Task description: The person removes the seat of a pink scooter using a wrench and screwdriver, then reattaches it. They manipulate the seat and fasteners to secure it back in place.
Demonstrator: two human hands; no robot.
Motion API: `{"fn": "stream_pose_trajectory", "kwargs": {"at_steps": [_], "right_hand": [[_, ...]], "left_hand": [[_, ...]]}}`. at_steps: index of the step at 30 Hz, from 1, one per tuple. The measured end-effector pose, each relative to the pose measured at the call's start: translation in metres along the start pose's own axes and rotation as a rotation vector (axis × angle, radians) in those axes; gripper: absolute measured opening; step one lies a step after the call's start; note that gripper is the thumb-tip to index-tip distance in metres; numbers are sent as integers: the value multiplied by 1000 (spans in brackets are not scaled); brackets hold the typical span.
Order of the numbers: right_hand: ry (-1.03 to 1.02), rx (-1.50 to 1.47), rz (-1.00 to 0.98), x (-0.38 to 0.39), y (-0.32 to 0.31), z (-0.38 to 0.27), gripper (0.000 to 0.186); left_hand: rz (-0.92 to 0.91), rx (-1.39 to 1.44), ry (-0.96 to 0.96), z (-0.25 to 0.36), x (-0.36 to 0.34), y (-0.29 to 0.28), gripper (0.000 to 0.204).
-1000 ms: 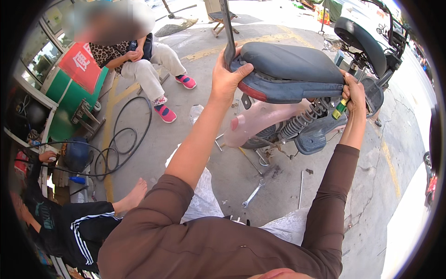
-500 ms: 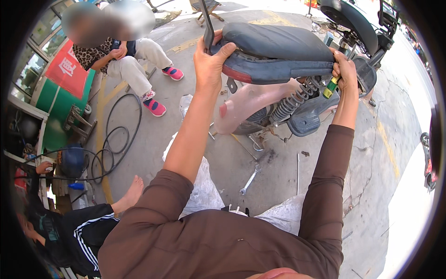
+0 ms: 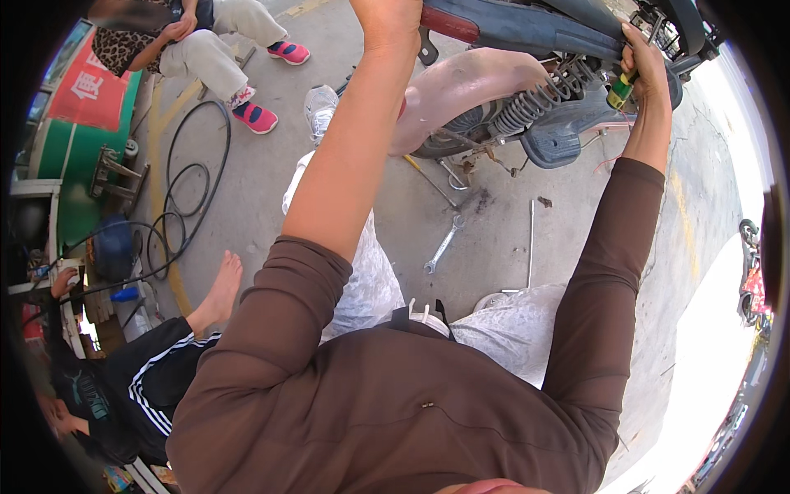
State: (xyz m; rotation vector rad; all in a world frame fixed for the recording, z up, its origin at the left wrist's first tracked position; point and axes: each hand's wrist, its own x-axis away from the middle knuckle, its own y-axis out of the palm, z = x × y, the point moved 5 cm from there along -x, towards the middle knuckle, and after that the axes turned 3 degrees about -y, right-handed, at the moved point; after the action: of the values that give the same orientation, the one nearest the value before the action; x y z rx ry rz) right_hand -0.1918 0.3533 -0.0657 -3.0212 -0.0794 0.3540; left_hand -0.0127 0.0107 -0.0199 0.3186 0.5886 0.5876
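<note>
At the top edge, my left hand [image 3: 387,20] is at the red-tipped rear end of a dark seat unit [image 3: 531,31] on a scooter. Its fingers run out of the picture now; half a second ago they were wrapped round that end. My right hand [image 3: 648,66] is closed at the seat's other end, with a green-and-yellow screwdriver [image 3: 620,90] held in it, handle pointing down. Below the seat show a pinkish rear mudguard [image 3: 469,82], a coil-spring shock absorber [image 3: 527,111] and a dark plastic footrest-like part [image 3: 553,148].
On the concrete lie a combination wrench [image 3: 444,244], a long thin metal rod [image 3: 531,243] and a yellow-handled tool [image 3: 432,183]. A black hose [image 3: 226,156] coils at left. One person sits in pink shoes [image 3: 255,118]; another, barefoot [image 3: 220,288], is at lower left.
The view has tipped downward, so the seat and both hands appear higher in the picture, with my left hand partly cut off. Both hands keep their places along the seat; the screwdriver stays in my right.
</note>
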Motion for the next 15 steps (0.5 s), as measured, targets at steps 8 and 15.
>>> {"fn": "stream_pose_trajectory", "kwargs": {"at_steps": [8,15], "right_hand": [[69,-170,-53,0,6,3,34],[76,-111,4,9,7,-8,31]], "left_hand": [[-32,37,-36,-6,-7,-1,25],[-23,-1,26,-4,-6,0,30]]}}
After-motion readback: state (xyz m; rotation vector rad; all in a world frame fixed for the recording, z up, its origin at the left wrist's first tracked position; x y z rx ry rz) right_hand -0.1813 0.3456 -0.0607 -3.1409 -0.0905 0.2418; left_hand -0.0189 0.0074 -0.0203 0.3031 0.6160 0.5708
